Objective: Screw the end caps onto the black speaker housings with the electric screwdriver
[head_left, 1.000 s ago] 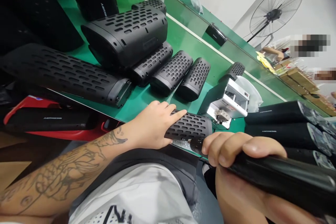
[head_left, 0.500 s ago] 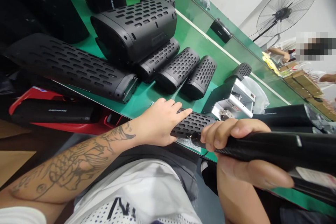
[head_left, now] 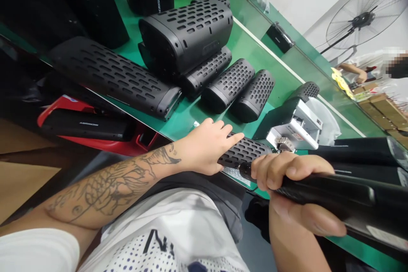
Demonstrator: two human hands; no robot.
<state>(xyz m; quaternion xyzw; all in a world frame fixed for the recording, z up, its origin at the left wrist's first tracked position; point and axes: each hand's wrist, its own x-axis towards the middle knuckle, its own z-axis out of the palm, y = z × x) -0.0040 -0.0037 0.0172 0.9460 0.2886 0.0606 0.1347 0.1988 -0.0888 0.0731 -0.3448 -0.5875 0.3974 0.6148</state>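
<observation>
My left hand [head_left: 208, 146] grips the end of a black housing with slotted holes [head_left: 247, 152], which looks like a speaker shell, at the bench's near edge. Wrapped around a black electric screwdriver [head_left: 341, 193] is my right hand [head_left: 291, 174]. The driver lies almost level, and its front end meets the near side of the housing. Its bit and any screw are too small or hidden to make out. Just beyond stands a silver and black screw feeder [head_left: 296, 129].
More slotted black housings [head_left: 228, 87] stand on the green bench [head_left: 194, 112], some stacked. Black cylinders [head_left: 353, 151] lie at the right. Below the bench edge, a red crate [head_left: 60, 106] holds another. A fan [head_left: 363, 19] and a co-worker's arm [head_left: 353, 70] are behind.
The view has shifted, so the bench and its contents appear farther right. Both hands keep their holds, and the screwdriver's front end stays at the housing, its rear tilting slightly lower in the picture.
</observation>
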